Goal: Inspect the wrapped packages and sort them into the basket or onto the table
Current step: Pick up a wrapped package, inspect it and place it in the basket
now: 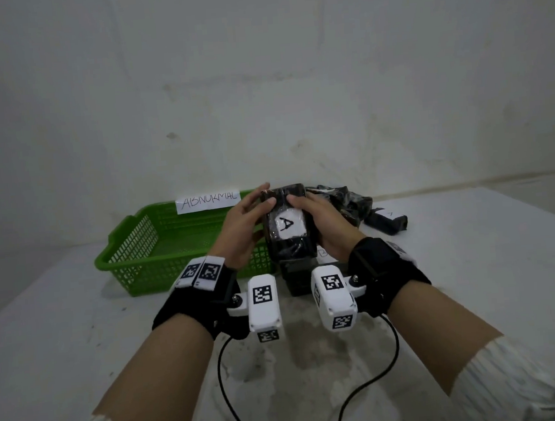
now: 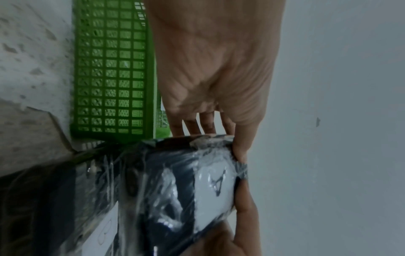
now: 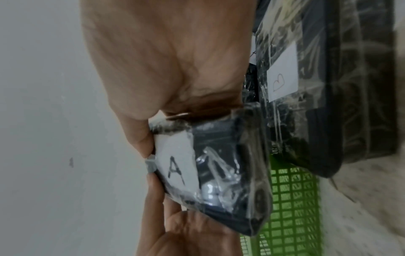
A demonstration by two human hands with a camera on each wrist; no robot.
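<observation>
**Package A held up for inspection**

Package A [image 1: 287, 226] sits lifted between my two hands, above the table [image 1: 472, 261] and just right of the green basket [image 1: 133, 255]. My left hand [image 1: 242, 226] grips its left side, thumb on the front near the top edge and fingers wrapped behind. My right hand [image 1: 325, 224] grips the right side the same way, thumb pressed on the top of the white label [image 1: 287, 224]. Both hands are curled round the package, not spread.

Below it stands package B [image 3: 306, 78], on the table and close under the one I hold. More wrapped packages [image 1: 351, 201] lie behind to the right. The basket carries a sign [image 1: 208, 200] reading ABNORMAL, and no package shows inside it.

Risks as I judge them: the clear film looks slick and wrinkled, so a loosened thumb could let A slide down onto B and knock it over. My thumbs also cover part of the top edge, so a tear there could go unnoticed unless I turn the package. Both wrist views are blurred, and I cannot tell from them whether the wrap is sound. A hurried call could send it to the wrong place.
</observation>
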